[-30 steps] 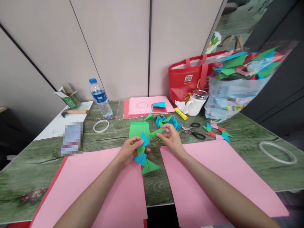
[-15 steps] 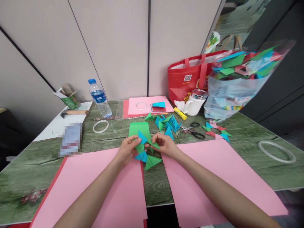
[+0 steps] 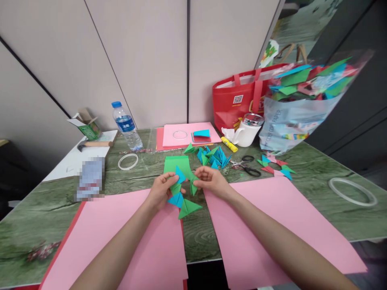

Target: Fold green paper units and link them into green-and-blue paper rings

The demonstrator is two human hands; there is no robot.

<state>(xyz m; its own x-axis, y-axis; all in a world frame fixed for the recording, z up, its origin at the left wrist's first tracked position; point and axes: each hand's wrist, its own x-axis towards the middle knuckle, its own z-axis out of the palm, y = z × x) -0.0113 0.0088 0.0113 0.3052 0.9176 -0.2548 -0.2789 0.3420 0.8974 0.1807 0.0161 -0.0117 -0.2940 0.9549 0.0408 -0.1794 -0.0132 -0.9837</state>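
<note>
My left hand (image 3: 163, 190) pinches a curved chain of joined blue and green folded paper pieces (image 3: 188, 207); its lower end hangs toward the table. In my right hand (image 3: 211, 181), a single green folded paper piece (image 3: 193, 186) is held between thumb and fingers, a little right of the chain and apart from it. Behind both hands lies green paper (image 3: 175, 164) with a folded strip along its top. Beyond my right hand is a heap of blue and green folded pieces (image 3: 214, 156). A finished multicoloured paper ring (image 3: 276, 166) lies farther right.
Pink sheets (image 3: 130, 241) lie under my left forearm, and more pink sheets (image 3: 284, 217) under my right. Scissors (image 3: 248, 166), a yellow glue stick (image 3: 229, 144), a white mug (image 3: 248, 131), a water bottle (image 3: 127, 127), a hammer (image 3: 95, 144) and a filled plastic bag (image 3: 290, 125) stand or lie around.
My right hand has come down and left with the green piece, turning it until it points downward beside the chain. My left hand keeps its hold with only slight movement.
</note>
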